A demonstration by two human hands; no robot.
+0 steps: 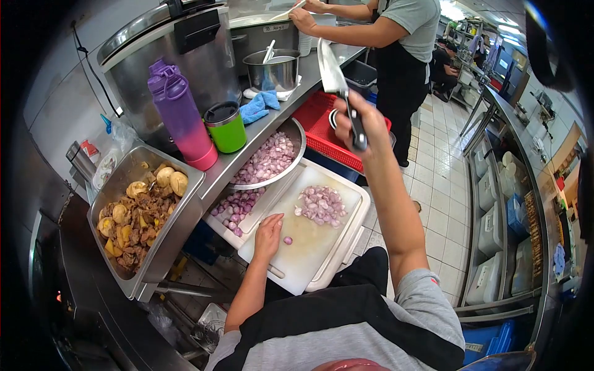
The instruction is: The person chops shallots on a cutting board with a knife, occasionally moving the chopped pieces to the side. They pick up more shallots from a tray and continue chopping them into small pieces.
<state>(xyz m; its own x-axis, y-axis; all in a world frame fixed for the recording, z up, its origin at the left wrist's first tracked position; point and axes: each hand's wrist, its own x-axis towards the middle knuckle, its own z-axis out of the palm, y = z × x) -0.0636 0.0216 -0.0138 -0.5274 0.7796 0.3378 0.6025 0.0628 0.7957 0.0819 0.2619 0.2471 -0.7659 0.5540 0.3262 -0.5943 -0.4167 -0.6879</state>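
Note:
My right hand (365, 123) is raised above the board, wrapped round the black handle of a cleaver (332, 69) whose broad blade points up and away from me. On the white cutting board (297, 263), my left hand (269, 236) lies with its fingers stretched out and nothing visibly in them. Just right of its fingertips sits a single purple shallot (288, 240). Farther up the board is a pile of cut shallots (322, 206). Whole shallots (238, 210) lie in the tray left of the board. Behind them, a metal bowl (303, 139) holds many peeled shallot pieces.
A deep metal pan (197, 179) of stewed meat and eggs stands at left. A purple bottle (179, 111) and a green tumbler (226, 128) stand on the counter. A red basket (322, 127) is beyond the bowl. Another person (405, 55) works at the far counter.

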